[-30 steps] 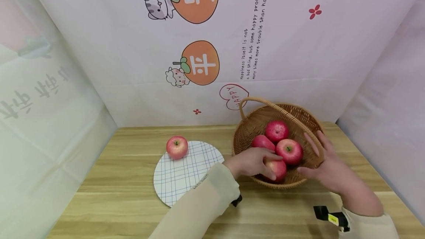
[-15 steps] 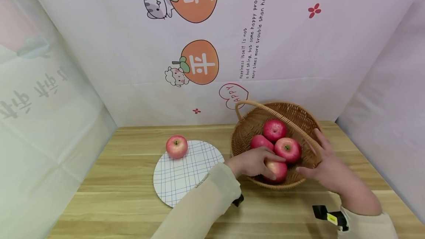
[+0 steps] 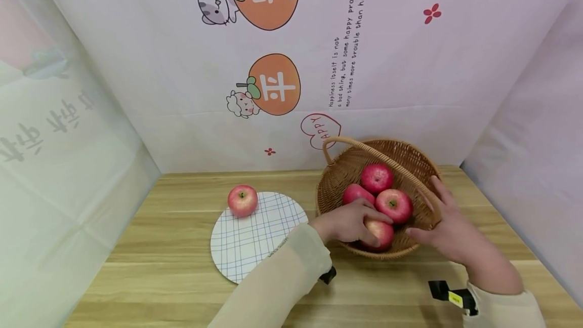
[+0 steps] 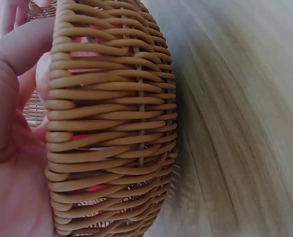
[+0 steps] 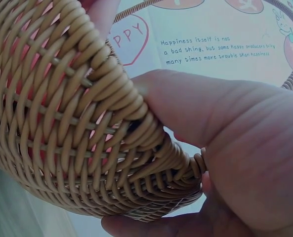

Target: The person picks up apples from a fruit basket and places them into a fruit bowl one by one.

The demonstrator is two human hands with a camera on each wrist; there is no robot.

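Note:
My left hand (image 3: 349, 221) reaches over the near rim of a woven wicker basket (image 3: 339, 168) and curls its thumb and fingers round a red apple (image 3: 381, 234) inside. In the left wrist view the basket's wall (image 4: 111, 108) fills the middle and hides most of the fruit. Several apples lie in the basket, among them one with its stem up (image 3: 394, 206) and one behind it (image 3: 377, 177). At the right side my right hand (image 3: 455, 229) grips the basket near the foot of its handle. The right wrist view shows the thumb (image 5: 181, 106) over the rim and fingers beneath.
Left of the basket lies a round white board (image 3: 248, 252) with a blue grid, partly behind the left sleeve (image 3: 287, 272). A single apple (image 3: 243, 201) sits at its far left edge. A printed cloth (image 3: 387, 65) hangs behind the wooden table (image 3: 150, 247).
Over the past second the basket has shifted slightly left, with the right hand still on it. My left hand keeps its hold on the same apple. The apple by the board has stayed put.

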